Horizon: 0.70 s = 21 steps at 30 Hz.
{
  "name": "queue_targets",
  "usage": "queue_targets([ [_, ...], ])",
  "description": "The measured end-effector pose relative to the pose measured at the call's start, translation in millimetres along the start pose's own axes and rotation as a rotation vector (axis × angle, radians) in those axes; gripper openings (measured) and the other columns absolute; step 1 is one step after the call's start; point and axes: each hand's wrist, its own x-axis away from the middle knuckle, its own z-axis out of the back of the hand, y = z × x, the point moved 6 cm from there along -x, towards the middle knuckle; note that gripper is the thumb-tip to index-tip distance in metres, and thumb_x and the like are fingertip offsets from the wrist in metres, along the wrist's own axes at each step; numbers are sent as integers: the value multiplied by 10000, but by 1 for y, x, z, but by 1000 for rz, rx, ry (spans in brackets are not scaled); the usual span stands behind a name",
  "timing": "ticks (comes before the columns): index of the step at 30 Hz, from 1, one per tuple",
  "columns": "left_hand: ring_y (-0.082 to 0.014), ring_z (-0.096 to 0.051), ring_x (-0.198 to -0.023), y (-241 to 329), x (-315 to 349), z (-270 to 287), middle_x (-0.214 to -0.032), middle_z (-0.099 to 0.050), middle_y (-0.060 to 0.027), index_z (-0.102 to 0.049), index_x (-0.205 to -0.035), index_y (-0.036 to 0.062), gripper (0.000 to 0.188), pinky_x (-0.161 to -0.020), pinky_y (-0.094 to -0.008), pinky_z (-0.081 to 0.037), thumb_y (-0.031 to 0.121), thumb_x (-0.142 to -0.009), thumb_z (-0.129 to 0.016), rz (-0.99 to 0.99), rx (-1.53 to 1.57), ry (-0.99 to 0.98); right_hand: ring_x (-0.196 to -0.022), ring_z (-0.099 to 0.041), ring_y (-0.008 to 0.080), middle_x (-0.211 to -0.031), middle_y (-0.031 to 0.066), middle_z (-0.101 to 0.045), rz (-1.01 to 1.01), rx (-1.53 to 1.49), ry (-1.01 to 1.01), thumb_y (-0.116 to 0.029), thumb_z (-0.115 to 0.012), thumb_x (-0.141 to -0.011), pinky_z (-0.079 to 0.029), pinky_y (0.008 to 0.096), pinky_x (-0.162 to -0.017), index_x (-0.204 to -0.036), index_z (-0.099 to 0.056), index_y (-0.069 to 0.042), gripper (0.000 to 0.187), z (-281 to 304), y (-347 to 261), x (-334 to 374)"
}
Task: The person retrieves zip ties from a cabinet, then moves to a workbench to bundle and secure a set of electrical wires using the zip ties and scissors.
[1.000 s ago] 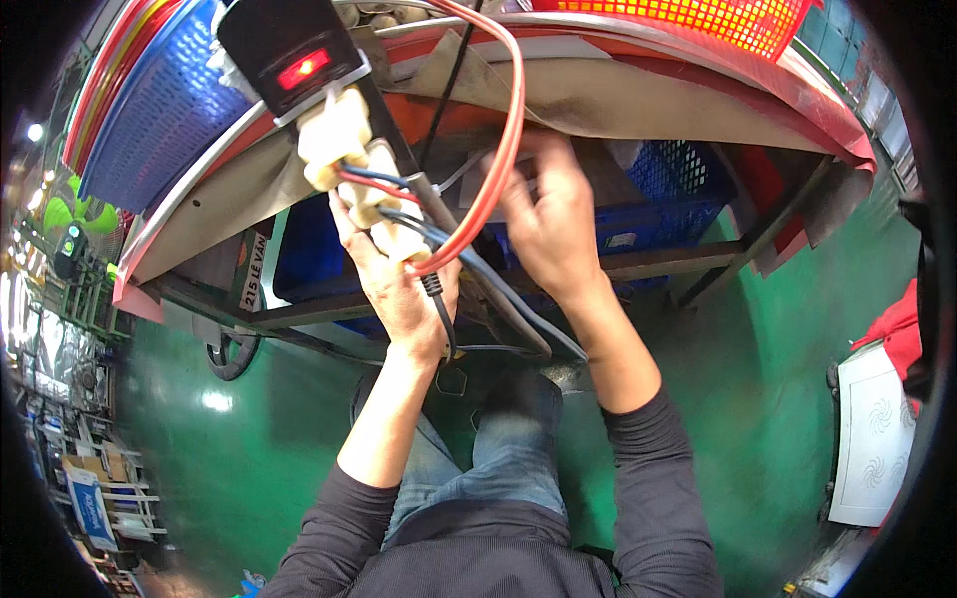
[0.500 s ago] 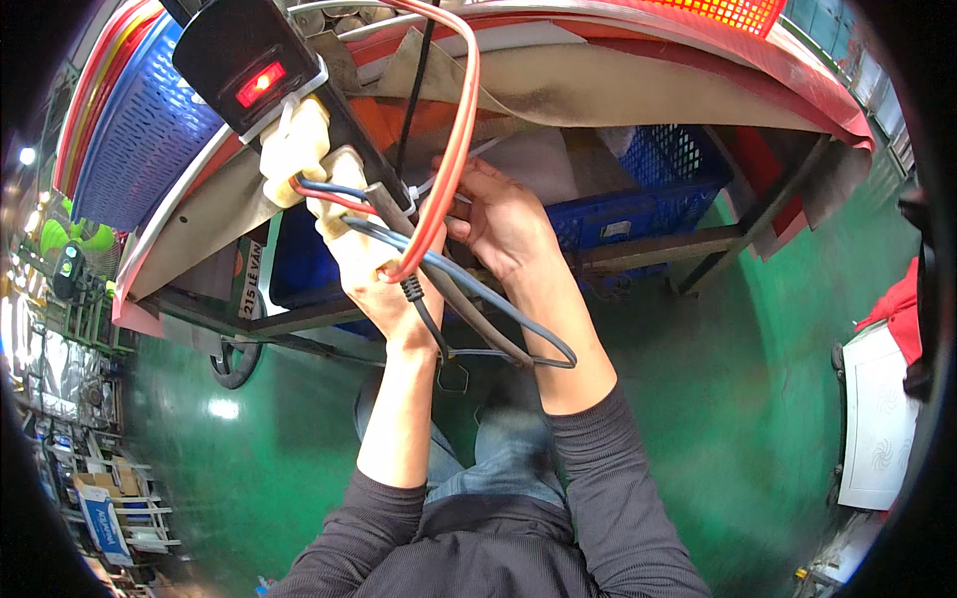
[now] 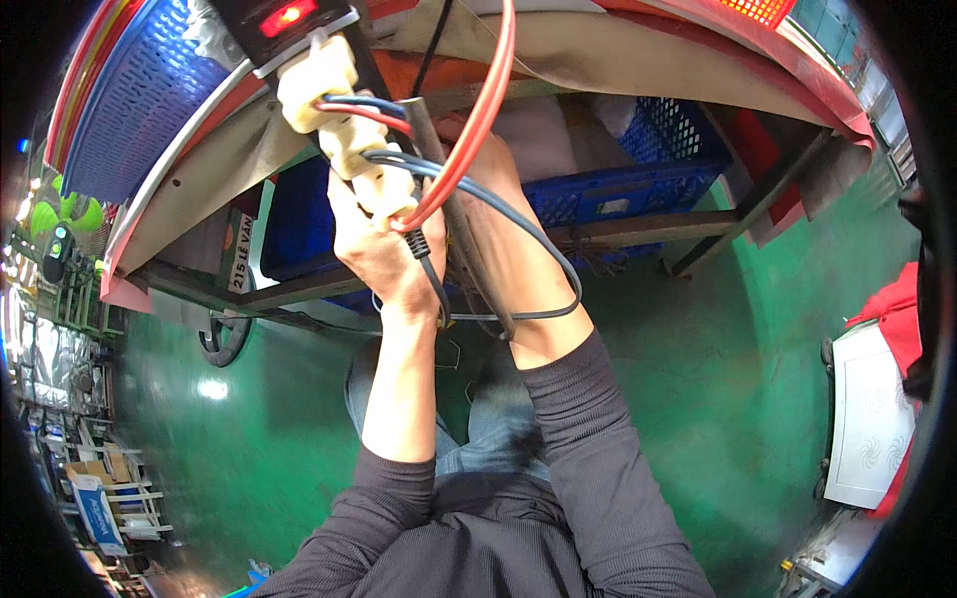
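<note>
A long black electrical unit (image 3: 374,88) tilts across the upper left, with a glowing red switch (image 3: 289,17) near its top. Cream connectors (image 3: 349,145) run along its side, with red wires (image 3: 478,120) and blue-grey wires (image 3: 498,199) looping out of them. My left hand (image 3: 384,264) is closed around the unit's lower end, just under the lowest connector. Behind the wires and a brown-grey sleeved cable (image 3: 459,229) is my right hand (image 3: 493,169), close to the unit's right side. Its fingers are mostly hidden, so what they hold does not show.
A bench draped with beige sheets (image 3: 598,60) spans the far side, on a metal frame (image 3: 678,227). Blue crates (image 3: 628,184) sit beneath it. Blue baskets (image 3: 150,95) stand at the left, near a green fan (image 3: 70,219). A white cabinet (image 3: 869,419) is at the right.
The unit has shifted up and to the right, with my left hand still on it. My right hand, earlier pinching near a white strap, has moved up and left behind the wires.
</note>
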Motion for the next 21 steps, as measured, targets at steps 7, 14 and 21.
queue_targets([
  [7, -181, -544, -923, -19, 5, -14, -1082, -499, -107, -250, -1387, 34, 644, -828, -324, -489, 122, -851, -597, 550, 1073, -166, -653, -546, 101, -751, 35, -611, -132, 413, -23, -332, -534, -915, -428, 223, -547, -929, -629, -34, 313, 48, -17, 4],
  [14, -286, -325, -1315, -20, -8, 70, -1407, -333, -189, -327, -1363, -1, 708, -1072, -385, -281, 50, -743, -666, 255, 457, -326, -567, -473, 53, -707, 2, -575, 834, 1164, 392, -168, -525, -908, -391, 203, -510, -915, -640, -23, 185, -7, -165, 142],
  [21, -226, -493, -1182, 10, -69, 110, -1245, -530, -126, -507, -1240, 14, 399, -996, -350, -381, -38, -846, -488, -37, 579, -202, -797, -602, 232, -914, 129, -648, 1198, 1898, 77, -212, -540, -892, -465, 321, -741, -983, -644, -29, 230, -178, -135, 143],
])
